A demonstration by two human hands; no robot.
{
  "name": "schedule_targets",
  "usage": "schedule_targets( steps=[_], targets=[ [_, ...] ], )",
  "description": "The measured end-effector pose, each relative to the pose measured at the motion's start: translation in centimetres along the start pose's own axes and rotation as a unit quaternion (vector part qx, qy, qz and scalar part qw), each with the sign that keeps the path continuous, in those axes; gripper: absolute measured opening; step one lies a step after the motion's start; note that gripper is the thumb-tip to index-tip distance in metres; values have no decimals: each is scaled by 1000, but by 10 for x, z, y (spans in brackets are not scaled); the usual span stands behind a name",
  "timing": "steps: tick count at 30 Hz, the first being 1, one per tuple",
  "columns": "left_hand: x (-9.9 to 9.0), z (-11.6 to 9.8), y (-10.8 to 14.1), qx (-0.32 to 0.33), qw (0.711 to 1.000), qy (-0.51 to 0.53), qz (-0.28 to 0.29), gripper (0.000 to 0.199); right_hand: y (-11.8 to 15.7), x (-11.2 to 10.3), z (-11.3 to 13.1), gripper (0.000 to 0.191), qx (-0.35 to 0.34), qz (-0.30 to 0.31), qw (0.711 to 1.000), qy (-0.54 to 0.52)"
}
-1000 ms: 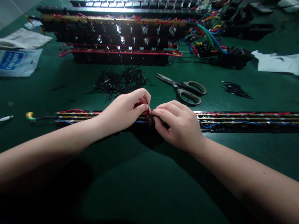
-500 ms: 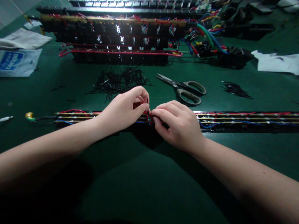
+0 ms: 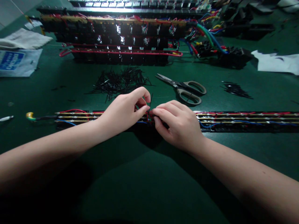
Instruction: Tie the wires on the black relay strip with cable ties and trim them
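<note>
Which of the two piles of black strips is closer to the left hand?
The bigger, tangled pile left of the scissors, just beyond the left hand; the other, smaller pile lies right of the scissors.

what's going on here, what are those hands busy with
A person has both bare hands at a long wired bar lying across the green table. The right hand has its fingertips at the bar; what they grip is hidden. The left hand is close beside it, next to a thin black strip sticking up. Scissors and a pile of black strips lie beyond the hands.
</note>
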State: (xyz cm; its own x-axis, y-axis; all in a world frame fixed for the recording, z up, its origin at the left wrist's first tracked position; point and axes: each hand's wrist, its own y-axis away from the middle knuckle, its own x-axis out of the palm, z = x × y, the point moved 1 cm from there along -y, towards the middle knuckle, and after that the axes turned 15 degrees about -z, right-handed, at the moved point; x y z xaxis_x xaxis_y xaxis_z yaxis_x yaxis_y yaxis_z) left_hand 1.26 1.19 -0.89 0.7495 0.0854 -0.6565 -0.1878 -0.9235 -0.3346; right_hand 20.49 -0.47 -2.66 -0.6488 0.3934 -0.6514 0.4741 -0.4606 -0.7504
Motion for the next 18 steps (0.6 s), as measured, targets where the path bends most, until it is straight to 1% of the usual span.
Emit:
schedule_targets(
  steps=[7,14,18],
  targets=[
    [0,0,0,36,999,-9,7,8,0,0,-1,18,-3,-3,1000,0],
    [0,0,0,54,998,-31,5,13,1,1,-1,19,-2,-3,1000,-3],
    [-1,0,1,54,998,-34,0,13,1,1,-1,19,2,0,1000,-7]
  ],
)
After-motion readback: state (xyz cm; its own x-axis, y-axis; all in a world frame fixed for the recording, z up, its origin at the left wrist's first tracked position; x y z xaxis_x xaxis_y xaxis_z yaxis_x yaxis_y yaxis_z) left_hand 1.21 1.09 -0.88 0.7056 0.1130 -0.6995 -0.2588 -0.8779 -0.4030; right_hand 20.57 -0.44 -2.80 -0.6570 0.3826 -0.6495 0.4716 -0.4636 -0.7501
